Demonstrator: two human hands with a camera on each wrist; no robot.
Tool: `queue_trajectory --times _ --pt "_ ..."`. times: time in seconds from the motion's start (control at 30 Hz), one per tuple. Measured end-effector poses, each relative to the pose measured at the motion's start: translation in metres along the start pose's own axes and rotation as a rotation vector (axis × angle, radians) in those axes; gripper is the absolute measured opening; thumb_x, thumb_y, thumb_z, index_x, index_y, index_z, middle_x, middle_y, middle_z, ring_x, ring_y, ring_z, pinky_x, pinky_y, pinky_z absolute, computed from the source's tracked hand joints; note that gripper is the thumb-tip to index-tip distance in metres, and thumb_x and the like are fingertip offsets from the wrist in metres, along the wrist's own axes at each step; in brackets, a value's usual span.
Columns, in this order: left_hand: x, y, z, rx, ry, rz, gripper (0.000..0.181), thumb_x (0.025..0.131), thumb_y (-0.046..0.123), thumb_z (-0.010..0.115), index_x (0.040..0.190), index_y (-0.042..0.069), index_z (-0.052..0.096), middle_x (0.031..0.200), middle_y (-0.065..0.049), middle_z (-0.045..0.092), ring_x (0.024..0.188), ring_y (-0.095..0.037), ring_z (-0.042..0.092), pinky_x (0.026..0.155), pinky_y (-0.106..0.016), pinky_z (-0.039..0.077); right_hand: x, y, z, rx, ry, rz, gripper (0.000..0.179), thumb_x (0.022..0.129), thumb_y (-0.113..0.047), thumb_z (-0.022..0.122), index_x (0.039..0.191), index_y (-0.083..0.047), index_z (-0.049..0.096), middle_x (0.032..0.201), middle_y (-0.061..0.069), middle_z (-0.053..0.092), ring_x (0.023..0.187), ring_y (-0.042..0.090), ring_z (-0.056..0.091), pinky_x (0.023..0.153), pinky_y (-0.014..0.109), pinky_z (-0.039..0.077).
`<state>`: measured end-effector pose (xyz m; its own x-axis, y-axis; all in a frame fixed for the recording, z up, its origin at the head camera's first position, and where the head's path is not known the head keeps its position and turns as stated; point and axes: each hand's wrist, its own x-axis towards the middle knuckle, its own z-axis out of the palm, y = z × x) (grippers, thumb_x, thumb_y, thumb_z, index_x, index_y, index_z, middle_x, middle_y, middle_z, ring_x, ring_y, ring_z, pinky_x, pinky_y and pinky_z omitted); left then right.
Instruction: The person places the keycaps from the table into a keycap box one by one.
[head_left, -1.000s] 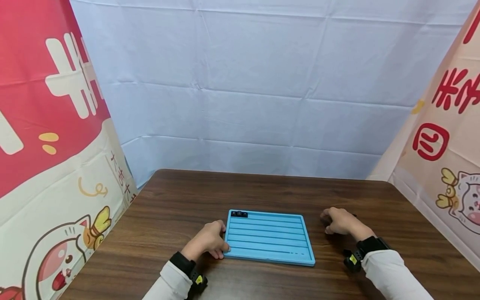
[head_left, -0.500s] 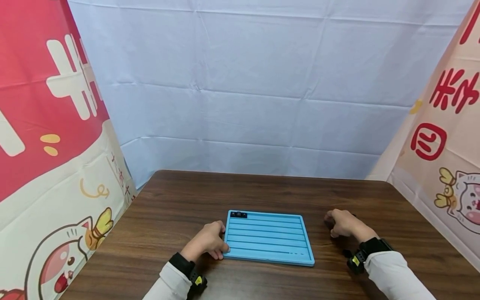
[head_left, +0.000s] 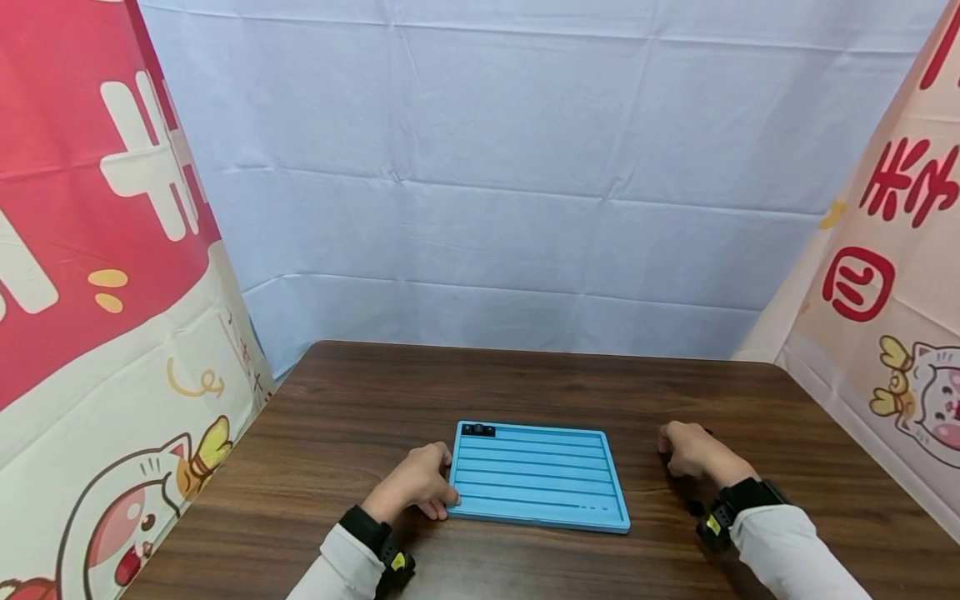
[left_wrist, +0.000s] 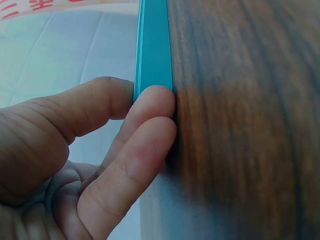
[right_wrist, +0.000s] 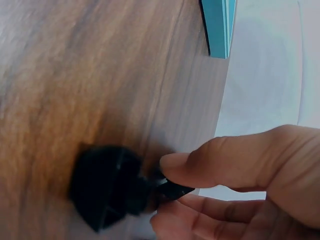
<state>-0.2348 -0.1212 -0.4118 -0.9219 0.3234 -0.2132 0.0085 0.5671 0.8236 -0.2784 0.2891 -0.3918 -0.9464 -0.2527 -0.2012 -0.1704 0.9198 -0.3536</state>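
A flat light-blue board [head_left: 536, 475] with dark parallel lines lies on the table, a small black three-part piece [head_left: 478, 430] at its far left corner. At the board's left edge, my left hand [head_left: 416, 481] holds it; in the left wrist view the thumb meets the top edge and two fingertips [left_wrist: 150, 102] rest against the side wall. Right of the board and apart from it, my right hand [head_left: 693, 450] pinches a small black object [right_wrist: 105, 185] between thumb and fingers. That object has a wide blurred body and a narrow neck; its kind is unclear.
The brown wooden table [head_left: 525, 383] has rounded far corners. A pale blue cloth [head_left: 487, 183] hangs behind it, with printed cloths at left [head_left: 60, 350] and right [head_left: 885, 333]. Black camera straps [head_left: 367, 525] are on both wrists.
My right hand has moved a little to the right, away from the board. The left hand and the board have stayed in place.
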Motion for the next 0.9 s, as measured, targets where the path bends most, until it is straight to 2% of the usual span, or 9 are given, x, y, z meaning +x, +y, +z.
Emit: queue_trajectory --times 0.17,0.37,0.73,0.9 --pt "-0.0004 -0.0006 -0.0004 -0.005 -0.001 0.002 0.05 0.073 -0.008 0.072 0.116 -0.008 0.045 0.06 -0.014 0.06 0.046 -0.023 0.061 0.043 -0.033 0.053 -0.0018 0.0004 0.0018 0.02 0.024 -0.011 0.02 0.073 0.017 0.054 0.081 -0.001 0.053 0.074 0.009 0.048 0.053 0.019 0.045 0.047 0.028 0.037" --pt "-0.0002 -0.0011 -0.0006 -0.003 -0.001 0.003 0.049 0.073 -0.008 0.072 0.114 -0.008 0.046 0.06 -0.014 0.06 0.046 -0.023 0.061 0.043 -0.033 0.053 -0.0016 0.001 0.0022 0.03 0.051 -0.029 0.019 0.073 0.015 0.058 0.074 -0.004 0.054 0.068 0.007 0.048 0.05 0.016 0.044 0.045 0.028 0.037" --pt "0.0003 -0.0013 -0.002 0.005 -0.007 0.001 0.048 0.073 -0.007 0.073 0.113 -0.007 0.047 0.059 -0.014 0.06 0.046 -0.022 0.061 0.043 -0.032 0.053 -0.0002 0.0011 0.0019 0.009 0.053 -0.046 0.02 0.074 0.012 0.062 0.07 -0.006 0.054 0.066 0.005 0.047 0.053 0.017 0.045 0.047 0.028 0.036" --pt "0.0002 -0.0006 -0.0023 0.008 -0.008 0.009 0.049 0.074 -0.007 0.073 0.115 -0.007 0.046 0.059 -0.014 0.06 0.046 -0.022 0.061 0.043 -0.032 0.053 0.0 0.0018 0.0005 0.049 0.059 -0.05 0.019 0.073 0.013 0.06 0.07 -0.005 0.054 0.069 0.006 0.048 0.053 0.017 0.045 0.046 0.028 0.038"
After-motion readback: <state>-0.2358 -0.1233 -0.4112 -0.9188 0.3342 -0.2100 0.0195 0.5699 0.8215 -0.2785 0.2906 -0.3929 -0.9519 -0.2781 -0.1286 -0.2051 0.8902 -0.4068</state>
